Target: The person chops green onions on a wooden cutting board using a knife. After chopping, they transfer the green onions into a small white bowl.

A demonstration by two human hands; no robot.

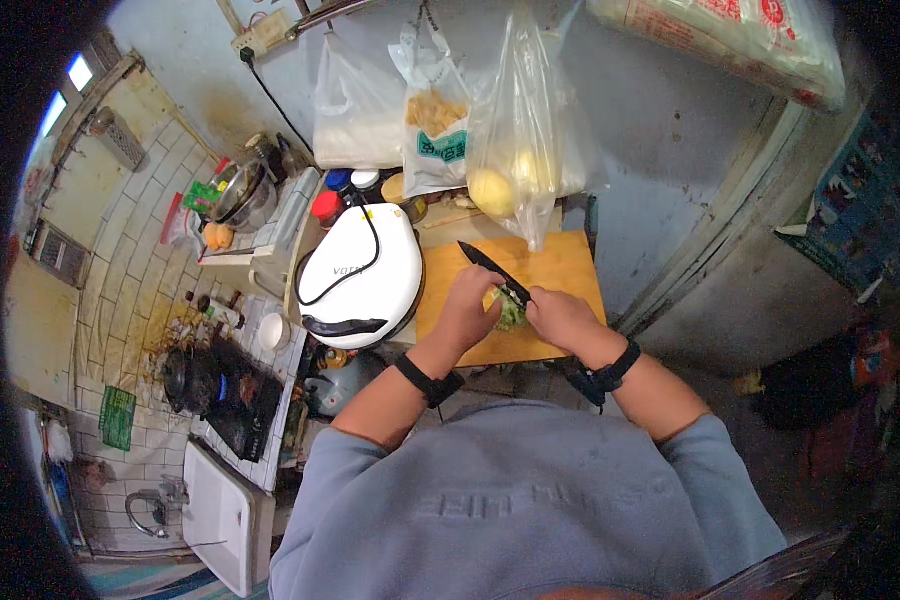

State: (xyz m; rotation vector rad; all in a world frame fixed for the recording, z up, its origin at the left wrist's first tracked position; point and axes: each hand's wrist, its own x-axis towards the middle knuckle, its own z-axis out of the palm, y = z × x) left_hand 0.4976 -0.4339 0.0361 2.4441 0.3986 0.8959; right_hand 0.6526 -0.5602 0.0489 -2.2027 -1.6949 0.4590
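My right hand [564,319] grips the handle of a black-bladed kitchen knife [487,262]. The blade slants up and left over a wooden cutting board [570,262], its tip reaching past my left hand [466,306]. The left fingertips are at the near side of the blade, thumb and forefinger apart; whether they press on the metal is hard to see. Chopped green vegetable [508,311] lies on the board between both hands, partly hidden by them and the knife.
A white electric cooker [364,277] with a black cord stands left of the board. Behind hang plastic bags, one holding yellow produce [493,191]. Lidded jars [328,208] line the back. Farther left are a gas stove [244,397], a white bowl [274,331] and a sink [217,517].
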